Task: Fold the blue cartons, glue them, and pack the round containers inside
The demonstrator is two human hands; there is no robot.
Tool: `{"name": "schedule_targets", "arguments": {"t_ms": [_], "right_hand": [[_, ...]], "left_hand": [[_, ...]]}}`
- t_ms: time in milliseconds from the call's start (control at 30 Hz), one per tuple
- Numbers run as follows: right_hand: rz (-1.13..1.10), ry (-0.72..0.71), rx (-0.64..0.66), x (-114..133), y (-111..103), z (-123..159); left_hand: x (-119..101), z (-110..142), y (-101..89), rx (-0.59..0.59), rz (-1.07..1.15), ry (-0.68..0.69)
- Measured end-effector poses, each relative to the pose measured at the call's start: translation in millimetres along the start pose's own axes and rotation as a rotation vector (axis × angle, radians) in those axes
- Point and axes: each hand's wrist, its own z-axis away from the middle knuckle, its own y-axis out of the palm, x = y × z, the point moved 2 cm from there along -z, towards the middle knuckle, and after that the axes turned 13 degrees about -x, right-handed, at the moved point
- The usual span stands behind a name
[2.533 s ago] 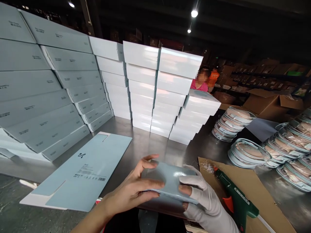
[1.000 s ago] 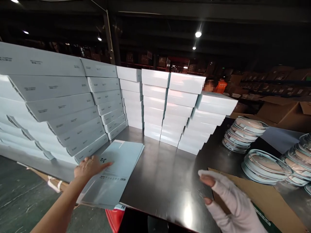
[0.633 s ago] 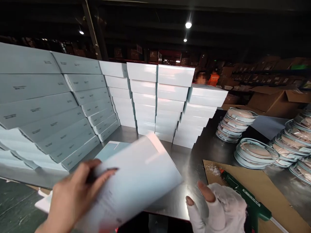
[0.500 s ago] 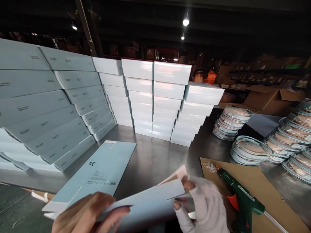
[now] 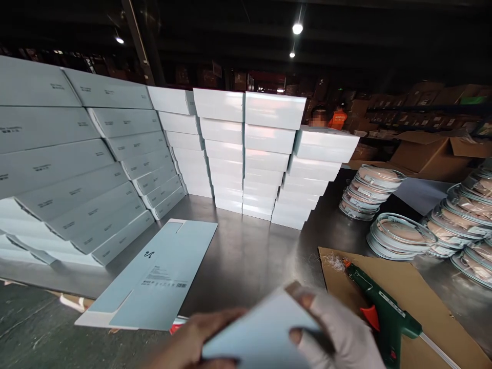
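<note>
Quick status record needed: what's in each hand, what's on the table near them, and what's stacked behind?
left hand: bare, holds the left edge of a pale blue flat carton sheet
right hand: in a white fingerless glove, fingers on the same sheet's right edge
left of hands: pile of flat pale blue printed carton blanks on the steel table
right of hands: green glue gun lying on brown cardboard
behind: stacked white boxes
far right: stacks of round clear-lidded packs

The pale blue flat carton sheet [image 5: 261, 335] is plain, held between a bare left hand [image 5: 192, 343] and a right hand [image 5: 338, 338] in a white fingerless glove. The pale blue flat cartons [image 5: 154, 279] bear black print and a barcode. The stacked boxes [image 5: 246, 154] are white-blue; the glue gun [image 5: 380, 312] is dark green with an orange trigger on brown cardboard [image 5: 430, 297]; the tabletop [image 5: 249, 256] is grey steel.
</note>
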Motion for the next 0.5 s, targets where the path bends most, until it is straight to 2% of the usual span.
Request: {"name": "schedule_targets", "arguments": {"t_ms": [67,133,167,233,300,367,433,500], "right_hand": [[0.149,-0.020,-0.228,0,-7,-9],[0.086,0.088,-0.247,-1,-6,-17],[0.018,0.148,-0.208,-2,-3,-21],[-0.097,0.166,-0.175,-1,7,-27],[-0.174,0.157,-0.207,0,17,-31],[-0.280,0.224,-0.255,0,25,-30],[-0.336,0.316,-0.302,0,31,-26],[-0.301,0.367,-0.352,1,35,-19]], "left_hand": [[5,-14,-4.3,-0.185,0.153,-0.102],[14,-26,-1.5,-0.348,0.278,-0.135],[18,-31,3.1,-0.370,0.318,-0.125],[21,-39,14.5,-0.349,0.344,-0.057],[16,-45,22.8,-0.352,0.333,0.054],[6,-50,26.4,-0.386,0.331,0.141],[-3,-53,28.7,-0.395,0.353,0.147],[-9,-54,31.1,-0.441,0.389,0.096]]}}
